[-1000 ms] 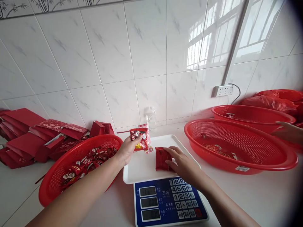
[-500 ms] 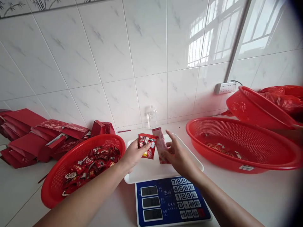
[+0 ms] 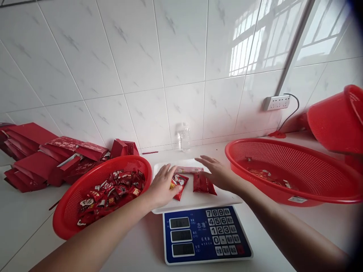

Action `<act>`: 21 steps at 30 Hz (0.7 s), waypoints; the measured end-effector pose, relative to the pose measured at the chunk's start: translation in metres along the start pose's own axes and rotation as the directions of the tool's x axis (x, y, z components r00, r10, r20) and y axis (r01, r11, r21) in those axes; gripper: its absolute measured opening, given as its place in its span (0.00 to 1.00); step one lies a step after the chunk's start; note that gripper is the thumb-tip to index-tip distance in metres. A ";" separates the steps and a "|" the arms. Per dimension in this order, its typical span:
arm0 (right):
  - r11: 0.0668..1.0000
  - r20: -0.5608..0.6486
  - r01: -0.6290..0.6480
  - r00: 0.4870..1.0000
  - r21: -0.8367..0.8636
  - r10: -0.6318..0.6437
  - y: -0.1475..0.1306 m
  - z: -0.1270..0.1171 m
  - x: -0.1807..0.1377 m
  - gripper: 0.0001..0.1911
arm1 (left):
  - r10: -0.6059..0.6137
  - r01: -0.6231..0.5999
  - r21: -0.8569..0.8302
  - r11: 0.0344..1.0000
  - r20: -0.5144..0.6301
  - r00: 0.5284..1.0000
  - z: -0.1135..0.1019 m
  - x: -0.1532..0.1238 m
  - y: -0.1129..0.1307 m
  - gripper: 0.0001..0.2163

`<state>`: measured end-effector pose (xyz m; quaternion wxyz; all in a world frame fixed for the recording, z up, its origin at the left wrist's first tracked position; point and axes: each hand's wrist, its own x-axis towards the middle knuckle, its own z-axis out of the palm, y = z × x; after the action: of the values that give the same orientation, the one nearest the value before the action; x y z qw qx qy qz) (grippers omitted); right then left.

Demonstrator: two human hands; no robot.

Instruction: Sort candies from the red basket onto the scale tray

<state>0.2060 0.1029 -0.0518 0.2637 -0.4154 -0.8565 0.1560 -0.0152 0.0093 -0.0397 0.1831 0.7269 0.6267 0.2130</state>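
My left hand [image 3: 163, 185] rests on the white scale tray [image 3: 198, 198], fingers laid over a red and white candy packet [image 3: 179, 184]. My right hand [image 3: 218, 173] hovers flat and open, fingers spread, just above a plain red packet [image 3: 202, 186] lying on the tray. A pink packet [image 3: 189, 169] lies at the tray's far edge. The blue-faced electronic scale [image 3: 205, 234] sits in front of me with its keypad and displays.
A red mesh basket [image 3: 70, 211] full of red candy packets stands to the left. A larger red basket [image 3: 309, 189] with a few packets is on the right; another red basket [image 3: 337, 121] is tilted up at far right. Red folded boxes [image 3: 42, 158], a clear bottle [image 3: 185, 138] and a wall socket [image 3: 276, 102].
Both hands came down to the tray and set their packets on it. My right hand let go and opened. The far-right basket has been tipped up further.
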 end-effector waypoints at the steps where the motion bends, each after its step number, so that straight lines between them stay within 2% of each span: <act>1: 1.000 0.060 0.010 0.998 -0.007 -0.010 -0.001 -0.001 -0.003 0.26 | 0.010 -0.012 0.045 0.999 0.053 0.999 0.002 -0.001 -0.001 0.33; 3: 0.999 0.201 0.042 0.979 0.000 -0.041 -0.006 -0.002 -0.008 0.27 | 0.008 -0.016 0.056 0.998 0.139 0.990 0.007 -0.002 -0.002 0.36; 6: 0.994 0.343 0.105 0.933 0.038 -0.112 -0.014 -0.002 -0.013 0.29 | -0.012 0.011 0.010 1.000 0.182 0.983 0.015 0.002 -0.001 0.37; 10: 0.994 0.362 0.101 0.925 0.049 -0.112 -0.024 0.001 -0.013 0.29 | -0.056 0.055 0.009 0.998 0.192 0.980 0.023 0.011 0.008 0.39; 14: 0.994 0.318 0.105 0.944 -0.029 -0.091 -0.028 0.006 -0.012 0.29 | -0.039 0.017 0.114 0.993 0.194 0.980 0.025 0.014 0.017 0.38; 17: 0.987 0.323 0.146 0.939 -0.062 -0.119 -0.025 0.011 -0.012 0.28 | -0.039 0.001 0.196 0.981 0.189 0.981 0.024 0.012 0.019 0.38; 21: 0.980 0.354 0.164 0.928 -0.110 -0.115 -0.015 0.018 -0.011 0.28 | -0.052 0.010 0.204 0.979 0.198 0.979 0.025 0.007 0.019 0.38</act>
<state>0.1916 0.0845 -0.0628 0.0903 -0.3366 -0.9256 0.1479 0.0152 0.0134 -0.0500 0.1746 0.7496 0.6345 0.0705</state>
